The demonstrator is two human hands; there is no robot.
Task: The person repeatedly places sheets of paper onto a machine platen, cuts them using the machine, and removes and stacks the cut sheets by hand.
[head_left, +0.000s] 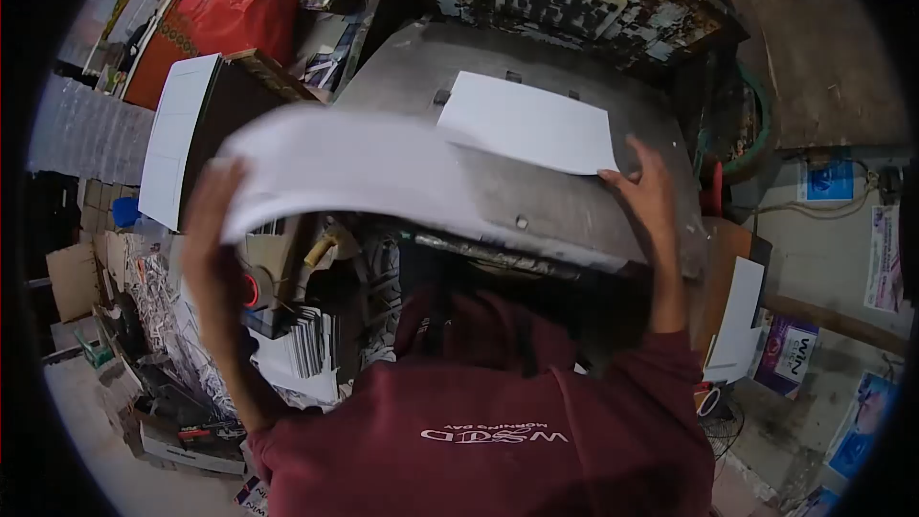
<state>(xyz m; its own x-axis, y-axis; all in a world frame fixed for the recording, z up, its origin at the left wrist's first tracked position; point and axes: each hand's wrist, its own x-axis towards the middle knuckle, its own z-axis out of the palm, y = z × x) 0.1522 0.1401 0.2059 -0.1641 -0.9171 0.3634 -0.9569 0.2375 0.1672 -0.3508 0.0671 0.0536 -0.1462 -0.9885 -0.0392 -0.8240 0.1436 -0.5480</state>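
My left hand [212, 206], smeared by motion, grips the left end of a white paper sheet [335, 163]. That sheet bends in an arc over the left part of a grey metal bed [565, 206], and its outline is blurred. On the bed, further back, lies a second piece of white paper [531, 120], flat against small dark stops. My right hand [646, 182] pinches this paper's near right corner between thumb and finger, the other fingers raised. Whether it is one sheet or a thin stack, I cannot tell.
Behind the bed rises a worn machine plate [565, 0] with dark residue. White sheets [179, 139] stand on a support at left, and more white paper [737, 321] lies at right. A red plastic bag [244, 5] sits back left. Paper scraps [172, 311] litter the lower left.
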